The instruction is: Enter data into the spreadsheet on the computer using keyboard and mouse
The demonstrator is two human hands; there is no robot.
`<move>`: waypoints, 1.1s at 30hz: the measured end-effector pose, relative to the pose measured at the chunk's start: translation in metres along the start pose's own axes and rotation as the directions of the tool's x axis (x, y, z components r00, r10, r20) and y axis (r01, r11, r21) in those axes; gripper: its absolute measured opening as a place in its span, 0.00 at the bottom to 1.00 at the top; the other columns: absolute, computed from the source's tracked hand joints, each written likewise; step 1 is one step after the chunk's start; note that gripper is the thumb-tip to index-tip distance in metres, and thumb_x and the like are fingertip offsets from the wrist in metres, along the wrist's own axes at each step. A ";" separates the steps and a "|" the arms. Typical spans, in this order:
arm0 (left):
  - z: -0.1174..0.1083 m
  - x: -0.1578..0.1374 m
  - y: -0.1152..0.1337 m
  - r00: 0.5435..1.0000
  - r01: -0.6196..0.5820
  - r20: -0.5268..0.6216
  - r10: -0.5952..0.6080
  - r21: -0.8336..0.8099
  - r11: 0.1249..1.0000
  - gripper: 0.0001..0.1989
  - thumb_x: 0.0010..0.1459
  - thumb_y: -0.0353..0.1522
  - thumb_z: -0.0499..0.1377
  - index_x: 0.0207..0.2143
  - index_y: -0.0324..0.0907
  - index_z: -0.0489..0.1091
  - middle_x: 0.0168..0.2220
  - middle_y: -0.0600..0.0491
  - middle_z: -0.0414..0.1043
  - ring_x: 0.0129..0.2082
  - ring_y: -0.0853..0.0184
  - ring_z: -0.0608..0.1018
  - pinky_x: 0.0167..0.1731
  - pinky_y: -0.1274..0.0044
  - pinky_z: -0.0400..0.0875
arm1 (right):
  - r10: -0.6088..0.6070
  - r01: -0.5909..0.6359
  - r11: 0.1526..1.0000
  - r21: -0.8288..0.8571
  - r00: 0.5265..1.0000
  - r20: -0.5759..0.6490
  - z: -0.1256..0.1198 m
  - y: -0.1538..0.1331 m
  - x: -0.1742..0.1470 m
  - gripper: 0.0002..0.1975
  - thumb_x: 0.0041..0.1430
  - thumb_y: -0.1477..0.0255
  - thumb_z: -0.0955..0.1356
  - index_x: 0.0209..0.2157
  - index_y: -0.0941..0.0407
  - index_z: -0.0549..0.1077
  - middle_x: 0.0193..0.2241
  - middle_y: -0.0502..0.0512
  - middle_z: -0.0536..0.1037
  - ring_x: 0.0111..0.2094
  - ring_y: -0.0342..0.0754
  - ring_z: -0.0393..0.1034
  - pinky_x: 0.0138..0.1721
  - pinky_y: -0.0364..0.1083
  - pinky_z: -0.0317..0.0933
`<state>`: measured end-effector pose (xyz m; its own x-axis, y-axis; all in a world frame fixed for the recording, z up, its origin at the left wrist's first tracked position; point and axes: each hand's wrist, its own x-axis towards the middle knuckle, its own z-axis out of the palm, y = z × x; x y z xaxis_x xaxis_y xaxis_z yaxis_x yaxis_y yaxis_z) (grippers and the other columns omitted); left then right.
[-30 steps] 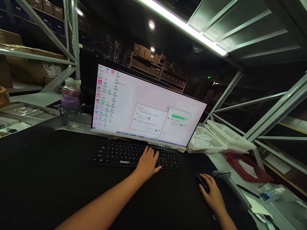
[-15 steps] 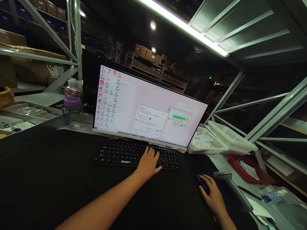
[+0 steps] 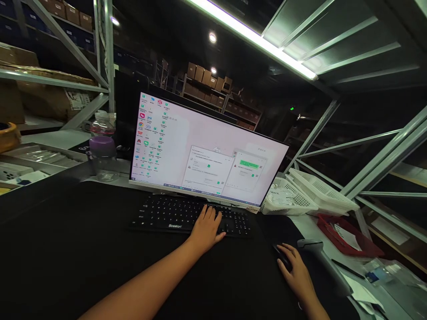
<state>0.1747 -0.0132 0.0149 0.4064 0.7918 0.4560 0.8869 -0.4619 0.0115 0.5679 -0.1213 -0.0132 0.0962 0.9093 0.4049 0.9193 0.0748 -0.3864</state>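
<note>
My left hand (image 3: 207, 226) lies on the right part of a black keyboard (image 3: 163, 215), fingers spread over the keys and the thumb out to the side. My right hand (image 3: 295, 269) is wrapped over a black computer mouse (image 3: 283, 258) on the dark desk mat (image 3: 160, 271). Behind the keyboard stands a lit monitor (image 3: 210, 151) with desktop icons on its left side and two chat windows towards the lower right. A grey handheld barcode scanner (image 3: 325, 264) lies just right of my right hand.
A bottle with a purple lid (image 3: 102, 155) stands left of the monitor, beside a tray of packets (image 3: 46, 155). To the right are white plastic baskets (image 3: 320, 191), a red tray (image 3: 350, 235), a pen (image 3: 348, 269) and a clear bottle (image 3: 380, 271). Metal shelving surrounds the desk.
</note>
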 end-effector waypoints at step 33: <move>0.004 0.000 -0.001 1.000 -0.007 -0.028 0.007 0.018 1.000 0.37 0.66 0.52 0.58 0.67 0.35 0.69 0.64 0.33 0.71 0.69 0.46 0.69 0.74 0.55 0.52 | -0.024 0.024 1.000 -0.018 1.000 -0.010 0.000 0.003 0.000 0.23 0.67 0.58 0.65 0.60 0.47 0.77 0.63 0.58 0.73 0.62 0.57 0.73 0.61 0.55 0.71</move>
<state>0.1751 -0.0111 0.0115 0.4064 0.7771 0.4806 0.8880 -0.4598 -0.0075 0.5704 -0.1212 -0.0147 0.0776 0.9033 0.4220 0.9281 0.0892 -0.3615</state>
